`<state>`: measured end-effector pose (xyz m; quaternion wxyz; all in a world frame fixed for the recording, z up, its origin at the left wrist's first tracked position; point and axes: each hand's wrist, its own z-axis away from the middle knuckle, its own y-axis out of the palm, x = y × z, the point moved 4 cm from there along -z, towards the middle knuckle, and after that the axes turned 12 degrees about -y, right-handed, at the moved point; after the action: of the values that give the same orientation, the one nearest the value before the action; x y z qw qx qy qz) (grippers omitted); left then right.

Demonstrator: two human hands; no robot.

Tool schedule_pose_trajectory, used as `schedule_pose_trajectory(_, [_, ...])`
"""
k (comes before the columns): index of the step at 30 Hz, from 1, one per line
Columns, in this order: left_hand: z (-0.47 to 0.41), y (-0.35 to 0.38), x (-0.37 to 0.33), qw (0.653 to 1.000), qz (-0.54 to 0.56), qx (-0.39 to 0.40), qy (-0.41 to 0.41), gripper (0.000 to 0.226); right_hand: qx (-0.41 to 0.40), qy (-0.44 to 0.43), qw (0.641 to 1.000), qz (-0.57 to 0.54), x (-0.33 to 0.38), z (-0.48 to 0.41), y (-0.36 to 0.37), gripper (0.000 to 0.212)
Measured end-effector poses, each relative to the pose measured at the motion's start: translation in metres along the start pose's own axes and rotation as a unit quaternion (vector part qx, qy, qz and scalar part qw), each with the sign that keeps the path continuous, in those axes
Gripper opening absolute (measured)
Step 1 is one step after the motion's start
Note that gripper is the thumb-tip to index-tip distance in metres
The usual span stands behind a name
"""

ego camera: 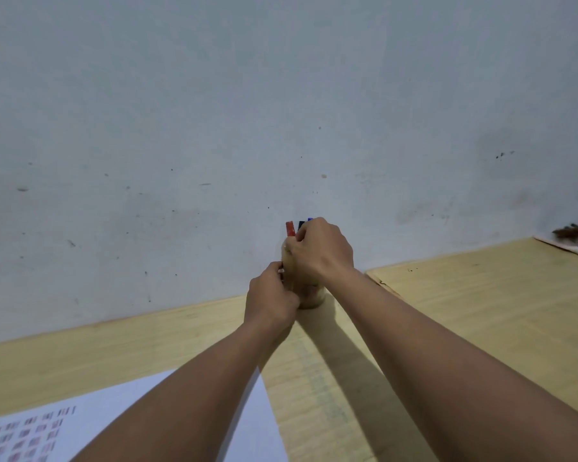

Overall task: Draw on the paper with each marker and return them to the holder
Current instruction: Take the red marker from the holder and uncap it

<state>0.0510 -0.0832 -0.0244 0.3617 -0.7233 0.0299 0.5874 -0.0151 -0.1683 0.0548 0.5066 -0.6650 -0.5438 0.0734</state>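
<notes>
A tan, cup-like holder point(311, 296) stands on the wooden table point(147, 345) right against the wall. My left hand point(271, 301) grips its left side. My right hand point(321, 251) is curled over its top, fingers closed around the marker tops. A red marker cap point(290, 228) sticks up free to the left of that hand. A black cap point(301, 224) and a blue cap point(310, 219) peek out above the fingers; which one is gripped is hidden. The white paper point(114, 405) lies at the lower left, with rows of small coloured marks.
The pale, scuffed wall point(281, 111) rises directly behind the holder. A second wooden tabletop point(498, 295) joins at the right, with a chipped seam beside my right wrist. Brown debris and a thin rod point(576, 233) sit at the far right edge.
</notes>
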Motion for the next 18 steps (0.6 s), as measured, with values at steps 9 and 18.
schedule_pose_trajectory(9, [0.015,-0.023,-0.014,1.0,0.014,-0.015,-0.019,0.059,-0.063,-0.08,0.99,-0.093,0.029,0.006,-0.037,0.021])
schedule_pose_trajectory(18, [0.045,-0.121,-0.036,0.99,0.115,-0.083,-0.018,0.048,-0.046,-0.159,0.979,-0.117,0.089,0.029,-0.066,0.02])
